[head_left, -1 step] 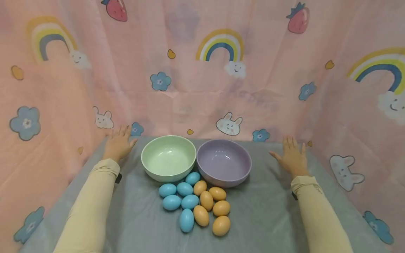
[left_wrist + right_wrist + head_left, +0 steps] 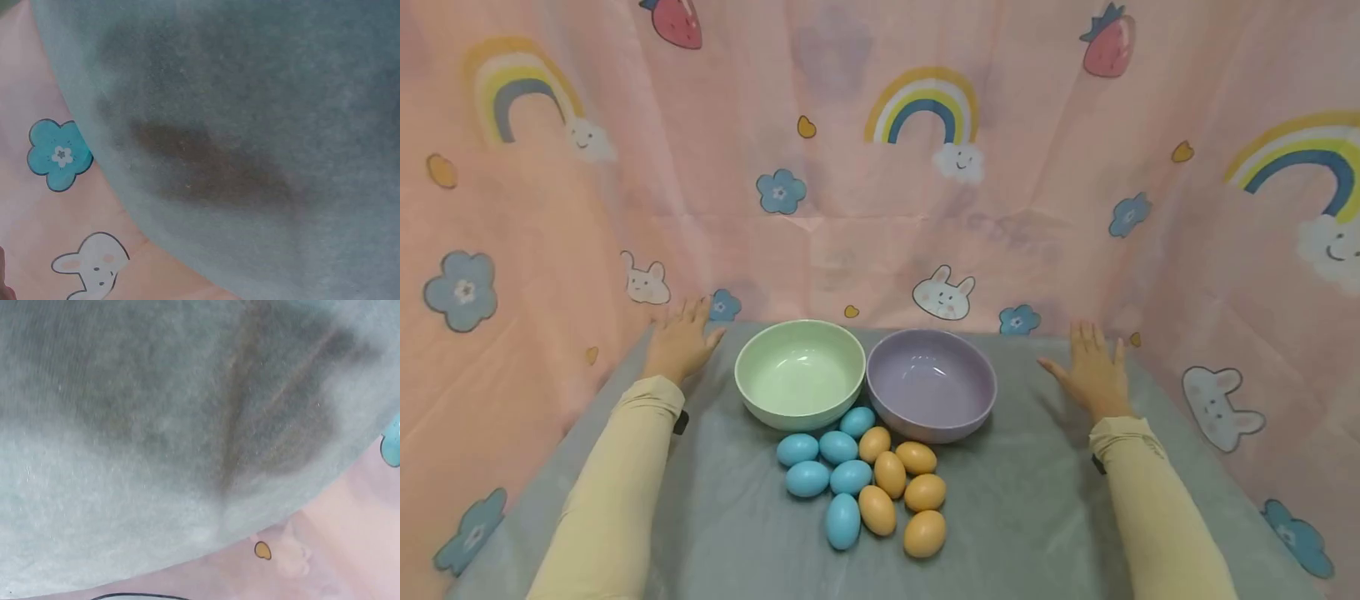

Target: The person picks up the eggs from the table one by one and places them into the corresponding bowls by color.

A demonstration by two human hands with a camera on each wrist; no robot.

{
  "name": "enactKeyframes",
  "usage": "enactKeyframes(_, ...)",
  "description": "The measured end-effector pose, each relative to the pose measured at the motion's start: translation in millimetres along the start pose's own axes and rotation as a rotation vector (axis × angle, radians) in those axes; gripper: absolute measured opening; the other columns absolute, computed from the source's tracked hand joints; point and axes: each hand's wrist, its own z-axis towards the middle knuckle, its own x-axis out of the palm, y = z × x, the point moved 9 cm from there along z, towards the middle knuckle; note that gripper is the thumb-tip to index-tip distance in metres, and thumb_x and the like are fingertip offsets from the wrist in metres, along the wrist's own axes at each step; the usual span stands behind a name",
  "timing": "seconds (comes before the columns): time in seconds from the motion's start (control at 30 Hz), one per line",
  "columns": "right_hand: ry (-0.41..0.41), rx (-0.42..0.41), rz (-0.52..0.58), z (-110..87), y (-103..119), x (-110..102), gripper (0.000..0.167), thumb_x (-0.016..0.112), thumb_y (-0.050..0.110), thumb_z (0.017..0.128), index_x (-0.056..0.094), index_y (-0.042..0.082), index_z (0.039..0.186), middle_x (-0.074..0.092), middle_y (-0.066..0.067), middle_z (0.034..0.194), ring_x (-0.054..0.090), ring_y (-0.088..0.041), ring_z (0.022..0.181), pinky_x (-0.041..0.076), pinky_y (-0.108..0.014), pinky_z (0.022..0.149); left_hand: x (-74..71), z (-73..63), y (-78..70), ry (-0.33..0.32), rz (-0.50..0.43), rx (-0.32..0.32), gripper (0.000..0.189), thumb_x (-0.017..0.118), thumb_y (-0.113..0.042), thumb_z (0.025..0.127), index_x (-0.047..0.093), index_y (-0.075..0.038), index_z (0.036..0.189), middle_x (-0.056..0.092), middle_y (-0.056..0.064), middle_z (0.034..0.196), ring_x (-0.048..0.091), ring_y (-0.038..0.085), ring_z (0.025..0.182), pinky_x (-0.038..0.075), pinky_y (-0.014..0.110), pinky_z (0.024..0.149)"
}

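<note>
My left hand (image 2: 681, 342) is held out at the far left with its fingers spread, to the left of a light green bowl (image 2: 801, 419). At the far right my right hand (image 2: 1093, 371) also has straight, parted fingers, some way from a purple bowl (image 2: 932, 428). Neither hand holds anything. The two bowls stand side by side, and no contents show in them. In front of them lie several blue eggs (image 2: 807, 479) on the left and several orange-yellow eggs (image 2: 925, 493) on the right. Both wrist views show mostly grey cloth with shadows on it.
A grey cloth (image 2: 737, 542) covers the table. Behind and along both sides hangs a pink curtain (image 2: 850, 250) printed with rainbows, rabbits and flowers. The eggs lie close together, some against one another, with the rearmost blue one near both bowls.
</note>
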Motion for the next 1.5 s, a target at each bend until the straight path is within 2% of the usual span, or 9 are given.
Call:
enactKeyframes(0.2, 0.022, -0.006, -0.01, 2.2, 1.4, 4.0, 0.097, 0.04, 0.063, 0.1, 0.003, -0.006, 0.157, 0.001, -0.031, 0.163, 0.002, -0.048, 0.151, -0.007, -0.069, 0.119, 3.1, -2.8, 2.7, 0.042, -0.005, 0.0, 0.073, 0.037, -0.04, 0.106, 0.009, 0.004, 0.157, 0.012, 0.03, 0.162, 0.007, 0.048, 0.151, -0.005, 0.066, 0.122)
enactKeyframes(0.37, 0.05, -0.01, 0.002, 1.4, 0.2, 8.5, 0.099, 0.04, 0.064, 0.099, 0.002, -0.008, 0.156, -0.002, -0.032, 0.162, -0.001, -0.048, 0.151, -0.007, -0.07, 0.119, 3.0, -4.7, 0.2, 0.039, -0.039, 0.017, 0.075, 0.04, -0.041, 0.105, 0.012, 0.006, 0.156, 0.013, 0.03, 0.162, 0.008, 0.05, 0.15, 0.002, 0.066, 0.123)
enactKeyframes(0.5, 0.038, -0.014, 0.004, -1.2, -4.6, 8.0, 0.1, 0.039, 0.065, 0.099, 0.004, -0.011, 0.155, 0.001, -0.036, 0.16, 0.001, -0.05, 0.15, -0.003, -0.071, 0.118, 5.7, -1.4, -3.0, 0.048, -0.07, 0.035, 0.078, 0.04, -0.045, 0.105, 0.014, 0.008, 0.156, 0.015, 0.03, 0.162, 0.012, 0.051, 0.149, 0.008, 0.066, 0.122)
enactKeyframes(0.67, 0.031, -0.015, 0.021, -4.9, -8.5, 6.6, 0.101, 0.038, 0.065, 0.099, 0.005, -0.014, 0.153, 0.003, -0.037, 0.16, 0.0, -0.05, 0.15, -0.001, -0.071, 0.119, 4.1, 4.0, -6.9, 0.07, -0.087, 0.027, 0.079, 0.035, -0.049, 0.105, 0.011, 0.006, 0.157, 0.014, 0.028, 0.163, 0.014, 0.048, 0.15, 0.006, 0.065, 0.123)
enactKeyframes(0.87, 0.07, -0.014, 0.055, -7.2, -8.8, 10.5, 0.105, 0.037, 0.068, 0.098, -0.001, -0.012, 0.154, -0.003, -0.036, 0.16, -0.003, -0.049, 0.15, -0.003, -0.069, 0.12, 1.6, -0.3, -11.0, 0.126, -0.117, 0.006, 0.081, 0.036, -0.051, 0.105, 0.008, 0.004, 0.157, 0.008, 0.027, 0.164, 0.01, 0.048, 0.151, -0.001, 0.064, 0.123)
enactKeyframes(1.0, 0.089, -0.033, 0.051, -8.1, -5.3, 11.4, 0.106, 0.038, 0.068, 0.098, -0.003, -0.012, 0.153, -0.004, -0.036, 0.16, -0.003, -0.049, 0.15, -0.002, -0.069, 0.12, 2.5, -4.7, -10.7, 0.132, -0.161, -0.001, 0.084, 0.038, -0.053, 0.104, 0.007, 0.003, 0.158, 0.006, 0.027, 0.164, 0.009, 0.047, 0.151, 0.0, 0.063, 0.124)
enactKeyframes(1.23, 0.09, -0.059, 0.058, -9.8, 4.2, 11.2, 0.107, 0.042, 0.067, 0.097, 0.001, -0.014, 0.153, -0.002, -0.037, 0.16, -0.002, -0.049, 0.151, -0.001, -0.07, 0.119, 10.5, -9.2, -3.0, 0.113, -0.236, -0.029, 0.087, 0.038, -0.057, 0.102, 0.007, 0.002, 0.158, 0.008, 0.028, 0.164, 0.015, 0.05, 0.149, 0.014, 0.065, 0.121)
enactKeyframes(1.37, 0.096, -0.063, 0.071, -12.1, 10.3, 13.1, 0.107, 0.047, 0.065, 0.096, 0.003, -0.014, 0.153, -0.002, -0.036, 0.16, -0.002, -0.048, 0.151, -0.001, -0.069, 0.12, 12.8, -13.4, -3.9, 0.128, -0.291, -0.034, 0.088, 0.04, -0.057, 0.102, 0.011, 0.004, 0.157, 0.005, 0.026, 0.165, 0.013, 0.052, 0.148, 0.015, 0.066, 0.121)
enactKeyframes(1.5, 0.091, -0.069, 0.093, -14.9, 15.7, 15.0, 0.106, 0.049, 0.062, 0.097, 0.004, -0.015, 0.153, -0.003, -0.036, 0.16, -0.001, -0.049, 0.151, 0.0, -0.068, 0.12, 13.9, -18.4, -6.1, 0.148, -0.366, -0.052, 0.091, 0.044, -0.058, 0.1, 0.009, 0.002, 0.158, 0.0, 0.024, 0.166, 0.007, 0.051, 0.15, 0.012, 0.065, 0.121)
